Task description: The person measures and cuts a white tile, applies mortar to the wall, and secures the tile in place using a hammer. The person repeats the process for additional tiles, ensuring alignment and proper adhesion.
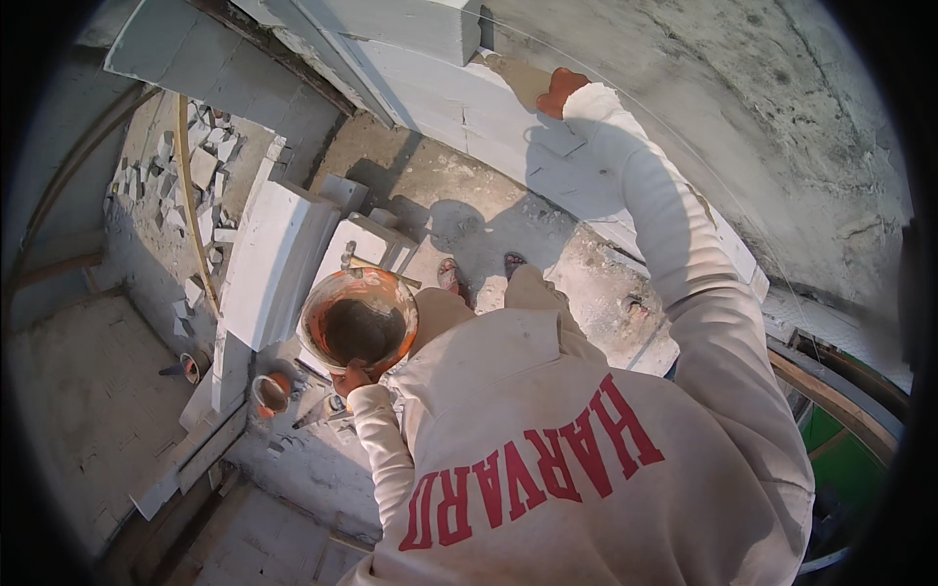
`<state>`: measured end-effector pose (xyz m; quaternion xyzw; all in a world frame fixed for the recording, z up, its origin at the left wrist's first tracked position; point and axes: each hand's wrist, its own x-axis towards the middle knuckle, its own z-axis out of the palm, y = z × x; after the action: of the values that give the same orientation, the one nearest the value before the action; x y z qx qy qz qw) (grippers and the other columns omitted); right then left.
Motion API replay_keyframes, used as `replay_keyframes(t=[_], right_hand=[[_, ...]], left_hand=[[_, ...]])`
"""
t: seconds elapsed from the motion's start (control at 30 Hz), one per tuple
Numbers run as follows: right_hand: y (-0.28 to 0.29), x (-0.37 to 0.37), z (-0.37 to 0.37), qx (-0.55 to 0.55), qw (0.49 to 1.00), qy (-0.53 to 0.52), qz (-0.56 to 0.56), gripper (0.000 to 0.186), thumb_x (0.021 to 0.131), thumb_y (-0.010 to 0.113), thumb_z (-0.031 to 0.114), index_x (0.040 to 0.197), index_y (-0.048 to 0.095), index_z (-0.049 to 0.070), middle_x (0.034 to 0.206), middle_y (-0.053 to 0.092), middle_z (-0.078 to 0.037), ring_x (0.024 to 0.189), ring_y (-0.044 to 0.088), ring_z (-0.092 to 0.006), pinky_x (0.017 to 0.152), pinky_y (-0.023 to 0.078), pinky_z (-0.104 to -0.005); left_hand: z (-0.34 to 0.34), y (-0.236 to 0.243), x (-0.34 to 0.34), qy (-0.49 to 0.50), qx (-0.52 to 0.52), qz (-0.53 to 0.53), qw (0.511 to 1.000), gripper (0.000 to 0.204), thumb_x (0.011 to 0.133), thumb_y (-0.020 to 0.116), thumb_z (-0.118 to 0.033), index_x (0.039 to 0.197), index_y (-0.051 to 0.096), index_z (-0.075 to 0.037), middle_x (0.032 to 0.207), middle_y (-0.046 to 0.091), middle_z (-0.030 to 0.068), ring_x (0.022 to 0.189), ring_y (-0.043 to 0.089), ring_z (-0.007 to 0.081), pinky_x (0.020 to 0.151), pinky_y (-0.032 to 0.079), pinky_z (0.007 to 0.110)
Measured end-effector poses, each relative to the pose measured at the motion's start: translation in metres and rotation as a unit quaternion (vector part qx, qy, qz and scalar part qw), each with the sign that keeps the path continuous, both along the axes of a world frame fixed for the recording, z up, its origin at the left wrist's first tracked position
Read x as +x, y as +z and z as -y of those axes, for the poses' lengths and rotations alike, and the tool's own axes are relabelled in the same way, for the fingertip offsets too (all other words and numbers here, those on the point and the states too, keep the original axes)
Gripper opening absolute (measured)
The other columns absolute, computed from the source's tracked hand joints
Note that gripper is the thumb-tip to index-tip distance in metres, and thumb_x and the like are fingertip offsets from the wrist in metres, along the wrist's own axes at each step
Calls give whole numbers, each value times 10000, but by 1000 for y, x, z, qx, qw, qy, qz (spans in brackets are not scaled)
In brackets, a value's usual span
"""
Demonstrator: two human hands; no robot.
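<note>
My left hand (353,378) is closed on the near rim of an orange bucket (315,332), which is smeared with mortar and holds wet grey mortar (362,330). At the far right, my right hand (562,92) is a closed fist above a low wall of white blocks (489,114). Whatever it grips is hidden by the fingers. Beside that fist, a flat grey-brown patch (520,78) lies along the top of the wall; whether it is spread mortar or a trowel blade I cannot tell. My arm's shadow falls across the wall's face.
White blocks (278,256) are stacked left of the bucket. A wooden-handled tool (386,272) lies beyond the bucket. A smaller orange bucket (272,394) stands on the floor. Broken block pieces (203,168) are heaped far left. A thin string (674,151) runs above the wall, beside a rough grey wall (772,107).
</note>
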<state>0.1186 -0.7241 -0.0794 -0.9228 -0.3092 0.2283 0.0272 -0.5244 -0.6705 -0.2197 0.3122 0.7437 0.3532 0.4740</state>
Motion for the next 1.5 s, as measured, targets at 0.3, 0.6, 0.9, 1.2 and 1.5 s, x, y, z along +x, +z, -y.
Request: replay_keyframes(t=[0.3,0.6,0.9,1.2,1.5], right_hand=[[33,-5,157,31,965,-181,-188,416,886,644,292,890,665,-123,599,621,-141,412,579,-237,410,471,-403],[20,-3,253,9,984,-178,-19,492,878,689,336,1127,679,-88,807,700,-223,535,671,-295,508,547,-415],[26,-23,312,-28,973,-218,-76,523,885,629,405,1138,695,-48,1138,703,-310,1111,678,-439,979,536,-468],[12,-21,447,-61,965,-252,-29,586,902,641,451,1265,681,-7,1211,692,-284,1155,651,-456,1021,512,-456],[-28,-36,548,179,871,-439,-132,383,947,698,367,845,683,-1,602,587,-58,455,521,-157,437,383,-351]], left_hand=[[-39,1,25,-26,-40,39,998,618,608,557,104,1200,639,-55,1050,671,131,686,686,279,489,604,373],[-36,32,99,-130,-23,110,985,445,658,577,95,1074,636,-52,814,633,53,500,531,159,424,463,316],[-7,45,139,-202,-80,93,972,560,681,582,87,1206,618,-104,983,665,90,688,667,239,526,611,371],[19,3,132,-238,-74,54,967,572,650,598,89,1199,648,-64,1040,674,82,787,687,262,621,632,407],[39,14,161,-259,-51,63,962,523,654,588,89,1154,652,-51,962,682,92,689,667,237,563,613,368]])
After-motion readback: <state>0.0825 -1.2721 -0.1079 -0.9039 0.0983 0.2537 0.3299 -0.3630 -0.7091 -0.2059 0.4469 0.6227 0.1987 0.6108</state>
